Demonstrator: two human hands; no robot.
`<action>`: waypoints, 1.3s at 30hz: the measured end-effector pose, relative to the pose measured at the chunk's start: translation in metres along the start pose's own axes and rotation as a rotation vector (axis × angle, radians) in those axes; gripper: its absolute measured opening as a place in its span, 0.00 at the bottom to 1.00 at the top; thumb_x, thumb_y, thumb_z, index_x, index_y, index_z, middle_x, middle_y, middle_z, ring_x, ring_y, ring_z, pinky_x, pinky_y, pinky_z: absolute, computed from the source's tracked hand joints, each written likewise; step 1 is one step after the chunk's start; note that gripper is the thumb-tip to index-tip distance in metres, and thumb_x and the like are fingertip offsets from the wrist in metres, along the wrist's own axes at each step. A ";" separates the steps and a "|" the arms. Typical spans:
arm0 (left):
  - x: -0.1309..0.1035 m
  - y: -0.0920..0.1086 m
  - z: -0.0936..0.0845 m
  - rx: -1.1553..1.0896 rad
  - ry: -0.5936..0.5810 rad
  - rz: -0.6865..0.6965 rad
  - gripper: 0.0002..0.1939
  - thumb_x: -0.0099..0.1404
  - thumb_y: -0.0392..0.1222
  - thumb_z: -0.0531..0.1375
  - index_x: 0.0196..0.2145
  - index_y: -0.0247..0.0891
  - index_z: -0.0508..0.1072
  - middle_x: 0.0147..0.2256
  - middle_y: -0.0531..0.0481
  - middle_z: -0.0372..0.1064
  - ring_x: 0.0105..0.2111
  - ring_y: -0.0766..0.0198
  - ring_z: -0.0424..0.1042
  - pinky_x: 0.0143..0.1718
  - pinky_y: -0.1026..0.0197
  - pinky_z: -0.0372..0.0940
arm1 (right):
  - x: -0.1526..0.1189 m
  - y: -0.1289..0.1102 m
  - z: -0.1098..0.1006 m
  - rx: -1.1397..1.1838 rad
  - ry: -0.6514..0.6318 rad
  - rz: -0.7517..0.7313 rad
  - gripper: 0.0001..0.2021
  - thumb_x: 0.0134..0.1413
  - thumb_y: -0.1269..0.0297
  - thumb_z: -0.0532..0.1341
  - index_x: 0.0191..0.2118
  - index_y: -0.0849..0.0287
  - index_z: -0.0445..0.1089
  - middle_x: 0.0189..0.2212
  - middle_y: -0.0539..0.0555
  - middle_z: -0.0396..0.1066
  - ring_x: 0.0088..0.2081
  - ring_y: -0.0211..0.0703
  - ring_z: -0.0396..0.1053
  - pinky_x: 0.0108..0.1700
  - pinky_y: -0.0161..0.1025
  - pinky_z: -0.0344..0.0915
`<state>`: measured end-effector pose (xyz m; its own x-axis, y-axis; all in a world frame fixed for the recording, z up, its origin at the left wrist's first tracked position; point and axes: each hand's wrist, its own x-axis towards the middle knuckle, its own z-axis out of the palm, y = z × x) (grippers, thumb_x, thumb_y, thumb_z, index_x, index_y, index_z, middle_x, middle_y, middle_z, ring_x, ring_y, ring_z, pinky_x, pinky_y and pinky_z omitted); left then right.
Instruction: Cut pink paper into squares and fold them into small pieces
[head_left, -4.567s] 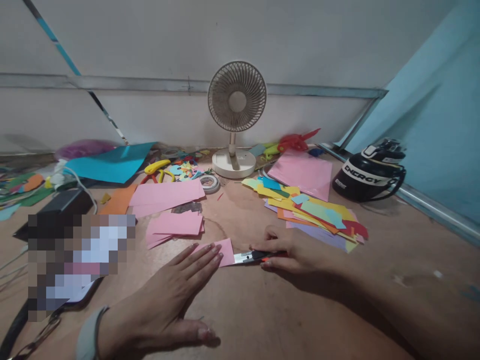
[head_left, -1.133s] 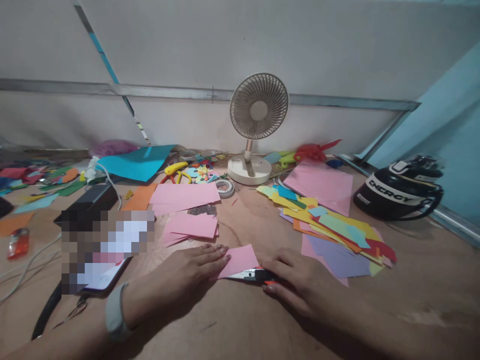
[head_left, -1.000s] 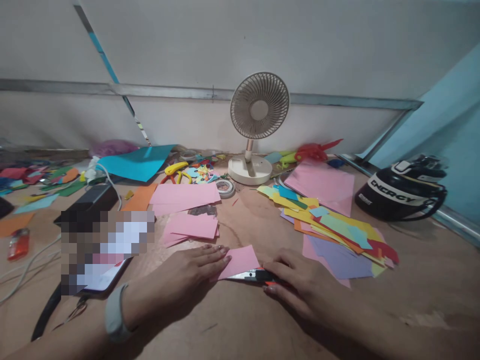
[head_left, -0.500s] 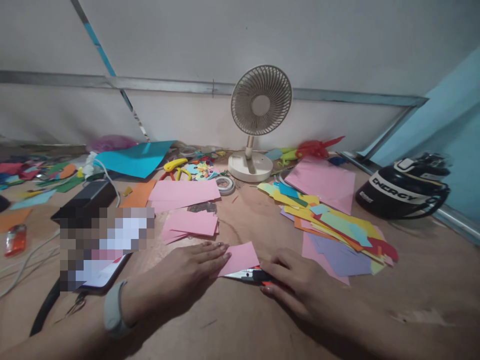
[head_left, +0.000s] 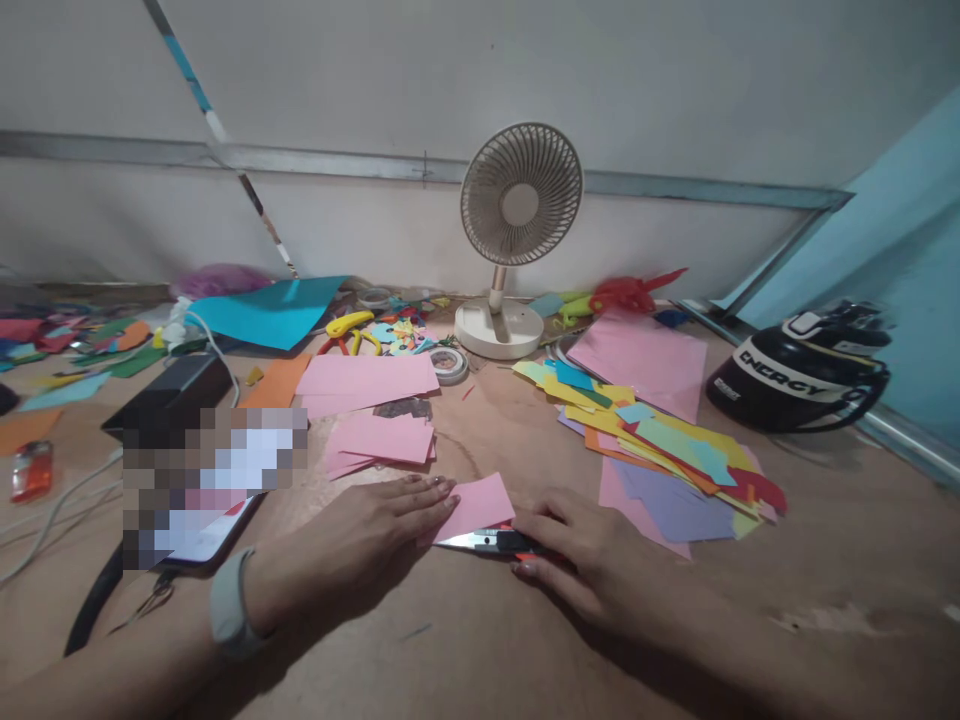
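Observation:
My left hand (head_left: 394, 520) lies flat with fingers stretched out, the fingertips pressing on a small pink paper piece (head_left: 484, 503). My right hand (head_left: 581, 550) grips a utility knife (head_left: 495, 541) by its handle, most of which the fingers cover. The knife's blade is out and points left along the near edge of the pink piece; part of the blade seems to lie under the paper. Behind my left hand rests a small stack of pink paper pieces (head_left: 386, 440), and beyond it sit longer pink strips (head_left: 367, 380).
A white desk fan (head_left: 520, 205) stands at the back. To the right lie coloured paper scraps (head_left: 660, 450) and a black jug (head_left: 795, 375). At left are a phone (head_left: 217, 530), a black box (head_left: 172, 390), cables and a lighter (head_left: 32, 470). Yellow-handled scissors (head_left: 349, 323) and tape (head_left: 448, 365) lie behind.
The utility knife has slid slightly left along the pink piece's near edge with my right hand. My left hand stays on the paper. The view has shifted a little.

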<state>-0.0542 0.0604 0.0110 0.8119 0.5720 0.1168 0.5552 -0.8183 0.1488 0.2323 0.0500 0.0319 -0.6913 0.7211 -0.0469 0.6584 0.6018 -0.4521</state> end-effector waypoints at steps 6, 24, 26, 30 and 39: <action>0.001 0.002 -0.004 -0.032 0.010 -0.010 0.21 0.74 0.37 0.50 0.63 0.36 0.64 0.62 0.42 0.62 0.61 0.55 0.65 0.61 0.50 0.63 | 0.001 -0.004 -0.001 -0.020 -0.014 0.006 0.09 0.66 0.66 0.57 0.49 0.57 0.71 0.42 0.57 0.70 0.43 0.48 0.68 0.42 0.44 0.66; 0.000 0.000 -0.003 -0.062 -0.005 0.000 0.22 0.73 0.36 0.51 0.63 0.34 0.63 0.62 0.39 0.61 0.61 0.52 0.64 0.61 0.48 0.63 | -0.002 -0.003 -0.001 0.025 0.019 0.025 0.07 0.66 0.66 0.57 0.47 0.55 0.70 0.44 0.55 0.71 0.44 0.47 0.70 0.43 0.43 0.66; 0.000 0.001 -0.003 -0.069 0.012 -0.003 0.21 0.73 0.36 0.51 0.62 0.34 0.64 0.62 0.39 0.62 0.61 0.52 0.64 0.61 0.49 0.63 | -0.002 -0.002 0.000 0.029 0.012 0.041 0.08 0.67 0.65 0.57 0.48 0.55 0.70 0.44 0.56 0.71 0.45 0.48 0.70 0.43 0.44 0.67; 0.000 0.002 -0.003 -0.090 0.049 -0.018 0.21 0.74 0.37 0.51 0.63 0.38 0.64 0.62 0.41 0.62 0.60 0.54 0.65 0.61 0.50 0.63 | -0.001 -0.001 0.003 0.032 0.023 0.055 0.09 0.66 0.65 0.57 0.49 0.55 0.69 0.45 0.56 0.71 0.46 0.49 0.70 0.46 0.45 0.67; 0.001 0.003 -0.005 -0.086 0.018 -0.024 0.22 0.74 0.37 0.50 0.63 0.36 0.64 0.62 0.40 0.62 0.61 0.52 0.64 0.61 0.48 0.64 | 0.001 -0.008 0.006 0.027 0.031 0.077 0.08 0.64 0.67 0.58 0.47 0.56 0.70 0.44 0.57 0.71 0.44 0.49 0.70 0.44 0.45 0.67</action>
<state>-0.0519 0.0587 0.0164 0.7947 0.5930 0.1300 0.5561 -0.7969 0.2359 0.2245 0.0432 0.0300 -0.6288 0.7756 -0.0553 0.7011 0.5348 -0.4716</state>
